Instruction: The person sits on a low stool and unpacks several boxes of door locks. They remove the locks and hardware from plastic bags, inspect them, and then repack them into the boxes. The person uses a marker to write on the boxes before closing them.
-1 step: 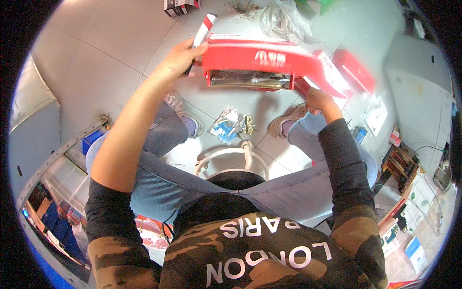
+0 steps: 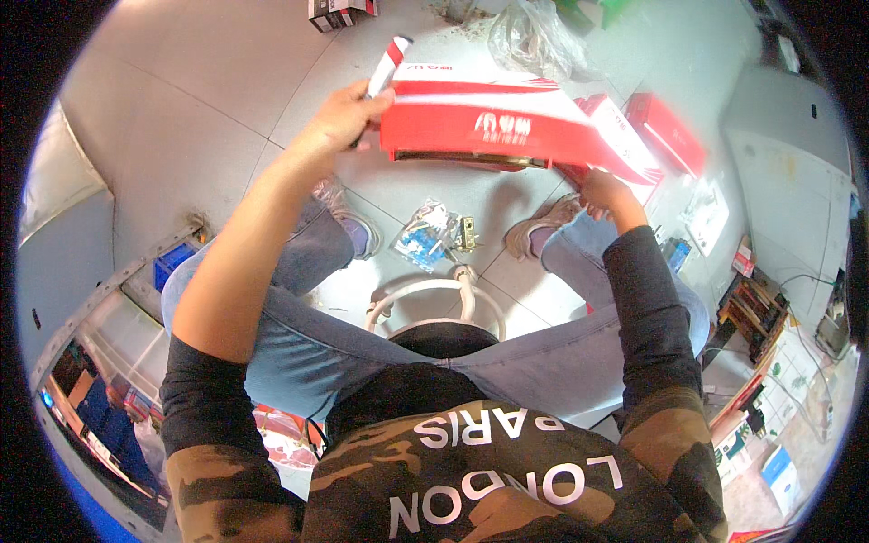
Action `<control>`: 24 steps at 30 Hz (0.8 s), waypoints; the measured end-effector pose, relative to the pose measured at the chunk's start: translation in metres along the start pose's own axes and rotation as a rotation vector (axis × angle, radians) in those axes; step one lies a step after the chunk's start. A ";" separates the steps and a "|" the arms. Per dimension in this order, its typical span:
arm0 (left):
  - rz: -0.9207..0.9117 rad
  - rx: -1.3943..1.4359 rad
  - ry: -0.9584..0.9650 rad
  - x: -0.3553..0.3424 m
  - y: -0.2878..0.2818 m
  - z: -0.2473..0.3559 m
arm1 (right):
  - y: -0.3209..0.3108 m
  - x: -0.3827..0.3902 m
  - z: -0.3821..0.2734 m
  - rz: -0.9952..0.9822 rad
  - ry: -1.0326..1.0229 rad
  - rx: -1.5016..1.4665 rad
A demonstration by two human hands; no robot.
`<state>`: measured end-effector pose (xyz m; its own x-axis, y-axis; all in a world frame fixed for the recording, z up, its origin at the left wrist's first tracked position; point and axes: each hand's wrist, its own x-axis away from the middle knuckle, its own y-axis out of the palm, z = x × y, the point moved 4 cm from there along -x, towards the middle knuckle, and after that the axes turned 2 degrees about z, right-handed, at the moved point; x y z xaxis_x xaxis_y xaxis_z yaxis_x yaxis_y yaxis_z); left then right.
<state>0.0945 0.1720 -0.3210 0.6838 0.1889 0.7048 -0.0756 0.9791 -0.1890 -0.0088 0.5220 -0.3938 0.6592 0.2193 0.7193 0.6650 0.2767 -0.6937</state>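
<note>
The red-and-white box (image 2: 471,113) is at the upper centre of the frame, the left hand (image 2: 348,118) gripping its left end, the right hand's (image 2: 611,193) fingers curled on its right end. I'd keep both ends level, pressing gently so its walls don't buckle.

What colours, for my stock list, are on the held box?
The box is red and white; see the head view.

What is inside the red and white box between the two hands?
In the box, only a narrow brownish strip shows along its near edge; the box itself hides the rest.
</note>
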 end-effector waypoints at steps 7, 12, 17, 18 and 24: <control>0.062 -0.091 0.032 -0.001 0.032 -0.067 | -0.003 0.002 -0.008 -0.078 -0.113 -1.508; 0.195 -0.161 0.024 -0.018 0.039 -0.097 | 0.020 0.012 -0.036 0.308 -0.106 -0.803; 0.100 0.129 -0.302 -0.008 0.046 -0.099 | 0.044 0.015 -0.037 -0.012 0.050 -1.465; 0.103 0.160 -0.314 -0.004 0.046 -0.097 | 0.045 0.016 -0.036 -0.055 0.070 -1.478; 0.034 0.150 -0.388 -0.003 0.047 -0.110 | 0.065 0.019 -0.038 -0.336 0.192 -1.407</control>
<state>0.1686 0.2089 -0.4072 0.3575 0.2073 0.9106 -0.2180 0.9666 -0.1345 0.0601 0.5082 -0.4265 0.3677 0.1734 0.9136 0.5069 -0.8610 -0.0406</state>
